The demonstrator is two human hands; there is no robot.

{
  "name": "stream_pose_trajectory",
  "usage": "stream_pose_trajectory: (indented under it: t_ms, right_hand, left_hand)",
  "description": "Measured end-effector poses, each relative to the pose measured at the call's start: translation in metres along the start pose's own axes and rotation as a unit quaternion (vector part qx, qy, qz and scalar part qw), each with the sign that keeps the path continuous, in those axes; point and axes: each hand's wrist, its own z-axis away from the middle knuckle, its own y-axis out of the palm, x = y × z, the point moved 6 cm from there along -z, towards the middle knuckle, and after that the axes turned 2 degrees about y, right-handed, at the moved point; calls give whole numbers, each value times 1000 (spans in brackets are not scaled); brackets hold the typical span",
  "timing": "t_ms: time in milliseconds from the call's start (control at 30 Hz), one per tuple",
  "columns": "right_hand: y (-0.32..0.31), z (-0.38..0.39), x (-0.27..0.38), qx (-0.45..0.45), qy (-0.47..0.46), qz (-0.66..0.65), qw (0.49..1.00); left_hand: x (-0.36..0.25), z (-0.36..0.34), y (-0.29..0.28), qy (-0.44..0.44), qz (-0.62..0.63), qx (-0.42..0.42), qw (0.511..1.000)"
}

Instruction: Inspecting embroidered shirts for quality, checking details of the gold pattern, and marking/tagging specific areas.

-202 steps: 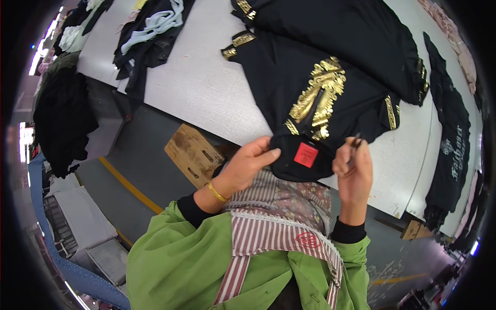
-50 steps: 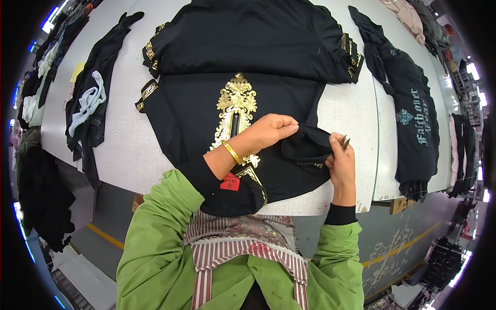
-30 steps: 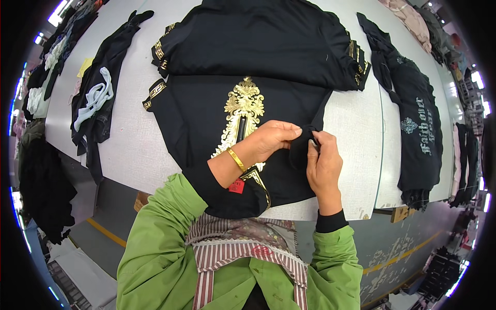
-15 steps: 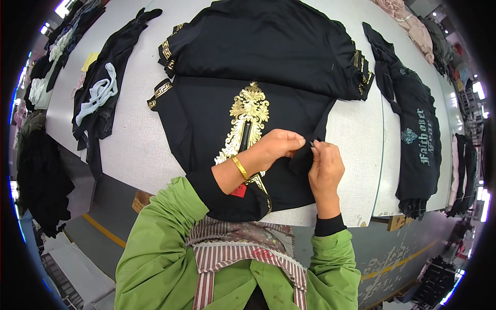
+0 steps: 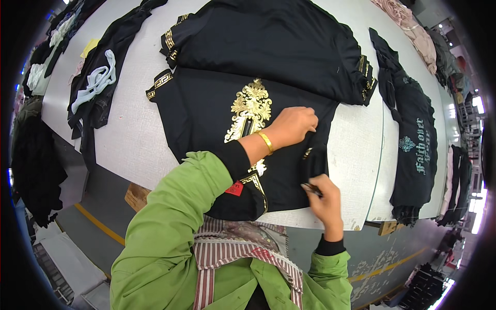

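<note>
Currently, your black shirt (image 5: 201, 111) lies spread on the desk (image 5: 129, 137), its gold print (image 5: 252, 103) facing up and its neckline, with a red tag (image 5: 235, 189), toward you. Black garments (image 5: 268, 46) with similar gold bands lie against its far side. Your right hand (image 5: 324, 199) is closed around a small dark tool (image 5: 313, 191), at the lower end of what looks like the sleeve (image 5: 315, 165); contact is not clear. Your left hand (image 5: 293, 126) is above the shirt's right half, fingers curled in; whether it pinches cloth cannot be told. Judged from this, the step in hand is close work along the sleeve. The next move appears to call for a steady left-hand hold on the fabric, with the tool's tips clear of the weave.
</note>
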Motion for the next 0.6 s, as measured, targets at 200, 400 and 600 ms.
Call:
stream_pose_trajectory:
  t_ms: [200,400,600]
  right_hand:
    - [-109,65,-105,-385,137,246,879]
    - [-92,27,-56,-346,160,102,919]
    - [-49,-38,-76,-222,109,6,969]
  left_hand:
    - [37,20,-41,-358,297,9,885]
    - [61,51,-59,-429,555,-113,703]
    - [71,101,-155,-417,543,-221,694]
